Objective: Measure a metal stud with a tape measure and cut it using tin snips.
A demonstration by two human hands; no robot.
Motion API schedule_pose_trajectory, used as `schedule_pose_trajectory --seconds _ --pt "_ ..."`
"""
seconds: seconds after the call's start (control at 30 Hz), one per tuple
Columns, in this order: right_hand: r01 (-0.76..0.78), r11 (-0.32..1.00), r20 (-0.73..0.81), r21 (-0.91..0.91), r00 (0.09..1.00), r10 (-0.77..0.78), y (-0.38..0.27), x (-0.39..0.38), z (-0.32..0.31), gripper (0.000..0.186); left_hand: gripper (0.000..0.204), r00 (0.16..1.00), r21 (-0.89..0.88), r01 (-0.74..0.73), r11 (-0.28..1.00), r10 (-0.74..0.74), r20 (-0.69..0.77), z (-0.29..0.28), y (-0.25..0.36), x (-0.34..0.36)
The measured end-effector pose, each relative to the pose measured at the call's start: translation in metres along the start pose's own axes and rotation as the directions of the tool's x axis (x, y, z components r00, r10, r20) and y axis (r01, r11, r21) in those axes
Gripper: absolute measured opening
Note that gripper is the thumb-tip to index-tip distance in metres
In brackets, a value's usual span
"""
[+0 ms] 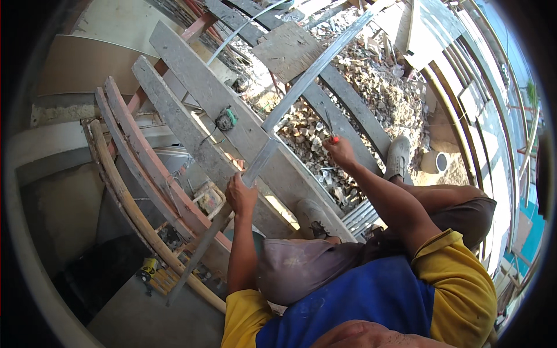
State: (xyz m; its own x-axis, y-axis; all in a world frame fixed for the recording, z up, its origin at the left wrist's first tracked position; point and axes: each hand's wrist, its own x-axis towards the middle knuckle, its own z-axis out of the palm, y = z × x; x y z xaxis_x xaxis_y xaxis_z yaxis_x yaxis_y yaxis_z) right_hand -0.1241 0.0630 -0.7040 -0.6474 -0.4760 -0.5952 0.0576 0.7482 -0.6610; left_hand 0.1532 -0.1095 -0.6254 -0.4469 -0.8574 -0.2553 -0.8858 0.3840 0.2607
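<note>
A: What is being worked on?
B: The left hand [241,194] is gripping a long grey metal rail [290,110] lying across weathered grey wooden planks [191,93]; the right hand [341,152] is pinching a red-handled marker [331,132].
A: Next?
B: Probably marking, which is calling for a steady rail.

One head-worn fisheye view looks steeply down from above, close over the person's knees; plank scaffold [191,124] bends rimward.

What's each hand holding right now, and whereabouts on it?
The left hand grips the long metal strip partway along its length. The right hand holds a thin red-handled tool by the handle end.
</note>
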Motion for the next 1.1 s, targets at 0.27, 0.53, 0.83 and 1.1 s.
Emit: schedule_pose_trajectory --seconds 0.27,0.53,0.83,1.1 --pt "0.067 0.984 0.005 0.163 0.998 -0.068 0.001 0.005 0.001 0.037 0.051 0.983 0.015 -0.174 0.985 0.172 0.07 0.041 0.029 -0.018" --pt "0.211 0.973 -0.22 0.094 0.958 -0.186 -0.033 0.034 -0.068 0.027 0.061 0.886 -0.412 -0.401 0.818 0.461 0.053 0.086 0.098 -0.03" --pt "0.689 0.632 0.093 -0.356 0.699 -0.709 -0.051 -0.012 -0.025 0.036 0.073 0.984 -0.132 -0.18 0.975 0.178 -0.025 0.049 -0.012 -0.078" --pt "0.889 0.388 0.557 -0.242 0.455 -0.695 -0.035 -0.047 0.014 0.035 0.079 0.979 0.088 0.186 0.979 -0.177 -0.099 0.025 -0.181 -0.182"
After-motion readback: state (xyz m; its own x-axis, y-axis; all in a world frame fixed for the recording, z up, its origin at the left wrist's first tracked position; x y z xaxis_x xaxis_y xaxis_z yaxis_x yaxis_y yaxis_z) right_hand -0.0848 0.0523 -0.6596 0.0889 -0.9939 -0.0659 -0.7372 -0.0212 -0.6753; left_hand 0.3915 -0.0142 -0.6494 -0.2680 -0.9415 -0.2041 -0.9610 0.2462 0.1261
